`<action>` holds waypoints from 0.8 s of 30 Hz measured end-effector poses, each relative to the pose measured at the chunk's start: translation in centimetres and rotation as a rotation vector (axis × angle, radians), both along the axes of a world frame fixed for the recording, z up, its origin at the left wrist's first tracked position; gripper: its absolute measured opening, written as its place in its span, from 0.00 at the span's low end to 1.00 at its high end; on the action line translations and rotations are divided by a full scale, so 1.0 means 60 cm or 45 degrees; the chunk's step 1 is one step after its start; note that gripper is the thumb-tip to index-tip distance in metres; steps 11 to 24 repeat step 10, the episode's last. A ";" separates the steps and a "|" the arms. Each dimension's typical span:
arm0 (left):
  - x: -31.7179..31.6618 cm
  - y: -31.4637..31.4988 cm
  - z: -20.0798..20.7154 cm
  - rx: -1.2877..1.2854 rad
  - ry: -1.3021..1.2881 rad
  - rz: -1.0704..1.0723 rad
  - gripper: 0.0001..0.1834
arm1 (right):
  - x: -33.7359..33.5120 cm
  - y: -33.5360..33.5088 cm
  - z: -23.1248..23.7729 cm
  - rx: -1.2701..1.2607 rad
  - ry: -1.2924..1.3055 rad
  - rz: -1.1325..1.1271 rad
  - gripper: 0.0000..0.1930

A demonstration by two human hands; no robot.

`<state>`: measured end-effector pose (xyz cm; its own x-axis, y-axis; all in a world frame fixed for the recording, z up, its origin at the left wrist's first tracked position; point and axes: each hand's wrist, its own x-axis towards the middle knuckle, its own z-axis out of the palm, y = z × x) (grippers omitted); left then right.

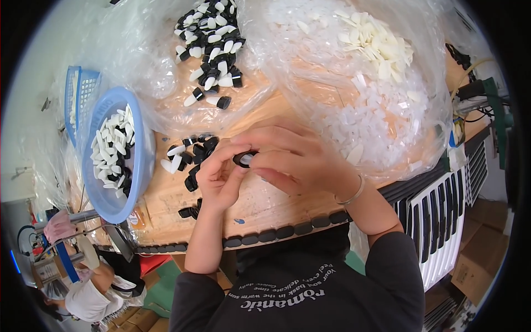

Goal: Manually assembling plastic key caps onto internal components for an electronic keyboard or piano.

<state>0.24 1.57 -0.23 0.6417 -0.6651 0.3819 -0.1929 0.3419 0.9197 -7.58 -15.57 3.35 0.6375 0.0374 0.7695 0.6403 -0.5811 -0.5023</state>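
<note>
Above the near half of the wooden table, my left hand and my right hand meet at a small black ring-like part with a pale inside. My left thumb and fingers are closed round it. The right fingertips pinch at its other side and hide some of it. Just left of my left hand lies a small group of loose black parts, some with white oval tabs beside them. A few more black parts lie nearer the table edge.
A blue basin at left holds white tabs and black pieces; a blue basket stands behind it. Beyond my hands lie a pile of black-and-white parts, cream ovals and clear pieces on plastic sheeting. Another person sits at lower left.
</note>
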 end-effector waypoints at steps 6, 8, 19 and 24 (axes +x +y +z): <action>0.016 0.003 -0.004 0.057 -0.284 0.075 0.15 | 0.000 0.012 -0.006 0.120 0.122 -0.105 0.07; 0.017 0.003 -0.002 0.083 -0.357 0.097 0.15 | -0.001 0.010 -0.009 0.092 0.127 -0.128 0.08; 0.020 0.004 0.002 0.214 -0.613 0.151 0.15 | -0.002 0.007 -0.013 -0.016 0.127 -0.169 0.10; 0.020 0.004 0.002 0.214 -0.613 0.151 0.15 | -0.002 0.007 -0.013 -0.016 0.127 -0.169 0.10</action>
